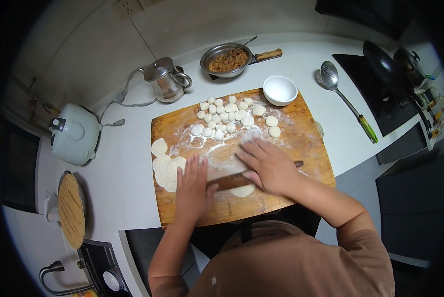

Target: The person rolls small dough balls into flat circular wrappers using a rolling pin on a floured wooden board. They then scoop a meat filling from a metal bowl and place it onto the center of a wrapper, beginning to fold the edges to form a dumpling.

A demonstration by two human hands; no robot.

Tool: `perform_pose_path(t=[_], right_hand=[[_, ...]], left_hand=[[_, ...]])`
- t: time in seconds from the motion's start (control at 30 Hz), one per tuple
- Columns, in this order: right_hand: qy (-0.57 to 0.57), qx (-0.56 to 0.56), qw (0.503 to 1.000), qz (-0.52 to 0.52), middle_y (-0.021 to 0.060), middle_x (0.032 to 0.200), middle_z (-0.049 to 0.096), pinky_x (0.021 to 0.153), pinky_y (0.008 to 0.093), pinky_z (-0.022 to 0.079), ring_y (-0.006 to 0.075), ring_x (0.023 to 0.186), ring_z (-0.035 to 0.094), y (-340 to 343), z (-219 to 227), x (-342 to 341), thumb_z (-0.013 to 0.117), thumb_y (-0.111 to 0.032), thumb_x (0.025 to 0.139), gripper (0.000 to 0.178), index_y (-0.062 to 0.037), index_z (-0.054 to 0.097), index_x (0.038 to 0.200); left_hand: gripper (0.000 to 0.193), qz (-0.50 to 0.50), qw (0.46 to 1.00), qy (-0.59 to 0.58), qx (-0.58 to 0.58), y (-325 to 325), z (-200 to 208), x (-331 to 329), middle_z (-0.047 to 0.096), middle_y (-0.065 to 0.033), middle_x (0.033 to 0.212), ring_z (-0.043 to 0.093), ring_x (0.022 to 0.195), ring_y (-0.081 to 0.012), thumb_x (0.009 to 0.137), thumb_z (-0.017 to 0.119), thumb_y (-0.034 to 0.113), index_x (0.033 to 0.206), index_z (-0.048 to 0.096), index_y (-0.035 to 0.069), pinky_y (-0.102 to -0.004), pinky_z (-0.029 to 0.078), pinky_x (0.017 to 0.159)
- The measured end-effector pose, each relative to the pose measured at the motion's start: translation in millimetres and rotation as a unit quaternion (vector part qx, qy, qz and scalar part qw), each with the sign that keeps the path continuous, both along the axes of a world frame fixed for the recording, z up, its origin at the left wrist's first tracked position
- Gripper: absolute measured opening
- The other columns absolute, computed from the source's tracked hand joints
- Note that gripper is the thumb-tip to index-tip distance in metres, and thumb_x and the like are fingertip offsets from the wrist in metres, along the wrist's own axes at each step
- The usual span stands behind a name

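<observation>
A dark wooden rolling pin point(230, 181) lies slantwise across a floured wooden cutting board point(202, 214). At its left part, my left hand point(191, 190) rests with the fingers stretched forward. My right hand point(271, 167) lies over the pin's right part, its fingers straight and slightly blurred; the pin's tip shows beyond the wrist. Below the pin, part of a round dough wrapper point(243, 191) shows, the remainder hidden. Several flat dough wrappers point(166, 172) overlap beside my left hand. Small dough pieces point(224, 117) dusted with flour cluster at the board's far side.
Behind the board stand a white bowl point(280, 90), a pan of brown filling point(228, 62) with a spoon, and a metal kettle point(166, 81). To the right are a slotted ladle point(338, 89) and a black cooktop point(375, 94). A pale green appliance point(76, 133) and a round woven tray point(72, 210) are left.
</observation>
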State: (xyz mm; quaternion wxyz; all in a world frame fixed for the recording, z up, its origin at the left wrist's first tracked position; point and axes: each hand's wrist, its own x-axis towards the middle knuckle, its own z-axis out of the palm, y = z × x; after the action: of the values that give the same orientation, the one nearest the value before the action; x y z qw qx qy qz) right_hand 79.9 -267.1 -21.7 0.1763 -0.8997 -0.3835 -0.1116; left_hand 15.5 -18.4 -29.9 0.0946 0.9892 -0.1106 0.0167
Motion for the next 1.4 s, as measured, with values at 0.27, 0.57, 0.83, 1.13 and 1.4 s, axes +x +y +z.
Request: perform_pose_path(t=[0.27, 0.57, 0.83, 1.13, 1.4], right_hand=[[0.043, 0.004, 0.999, 0.024, 0.019, 0.145, 0.045, 0.109, 0.0482, 0.036, 0.0387, 0.134, 0.042, -11.2, -2.4, -21.9, 0.065, -0.039, 0.086, 0.069, -0.0053, 0.046, 0.142], [0.099, 0.027, 0.992, 0.068, 0.011, 0.12, 0.06, 0.094, 0.0441, 0.044, 0.0321, 0.11, 0.056, -29.4, -4.0, -62.4, 0.071, -0.02, 0.079, 0.06, -0.0075, 0.052, 0.135], [0.053, 0.069, 0.994, 0.069, 0.0043, 0.106, 0.064, 0.081, 0.0398, 0.049, 0.0269, 0.097, 0.061, -29.7, -1.5, -61.4, 0.073, -0.014, 0.074, 0.049, -0.0129, 0.064, 0.122], [0.049, 0.076, 0.994, 0.069, 0.0036, 0.107, 0.065, 0.081, 0.04, 0.049, 0.0271, 0.097, 0.061, -34.8, 0.9, -62.3, 0.071, -0.011, 0.074, 0.045, -0.0131, 0.065, 0.119], [0.046, 0.091, 0.993, 0.068, 0.0036, 0.107, 0.065, 0.083, 0.0408, 0.049, 0.0271, 0.098, 0.061, -34.9, 5.2, -60.6, 0.071, -0.011, 0.075, 0.044, -0.0125, 0.064, 0.119]], left_hand=[[0.065, -0.043, 0.995, 0.055, -0.065, 1.8, 10.1, -30.6, 0.033, -0.022, 0.154, 0.031, 0.143, -0.0386, 0.09, 0.061, 0.018, 0.147, 0.034, -0.002, -0.0511, 0.024, 0.117], [0.037, -0.079, 0.98, 0.055, -0.176, -30.2, 13.8, 18.3, 0.061, -0.013, 0.113, 0.057, 0.108, -0.0336, 0.088, 0.069, 0.026, 0.118, 0.06, 0.005, -0.0407, 0.047, 0.091], [0.023, -0.099, 0.968, 0.1, -0.205, -35.0, -13.9, 39.4, 0.063, -0.008, 0.097, 0.062, 0.096, -0.0266, 0.084, 0.074, 0.019, 0.103, 0.063, 0.012, -0.0376, 0.049, 0.083], [0.021, 0.102, 0.754, 0.193, -0.62, 13.9, -6.1, 58.1, 0.066, -0.0022, 0.093, 0.064, 0.083, -0.0101, 0.085, 0.068, -0.007, 0.103, 0.062, 0.004, -0.0224, 0.052, 0.075], [0.02, 0.223, 0.788, -0.056, -0.571, 105.8, 1.8, 148.4, 0.068, -0.0047, 0.092, 0.063, 0.083, -0.0119, 0.089, 0.064, -0.002, 0.109, 0.063, 0.0, -0.0237, 0.051, 0.076]])
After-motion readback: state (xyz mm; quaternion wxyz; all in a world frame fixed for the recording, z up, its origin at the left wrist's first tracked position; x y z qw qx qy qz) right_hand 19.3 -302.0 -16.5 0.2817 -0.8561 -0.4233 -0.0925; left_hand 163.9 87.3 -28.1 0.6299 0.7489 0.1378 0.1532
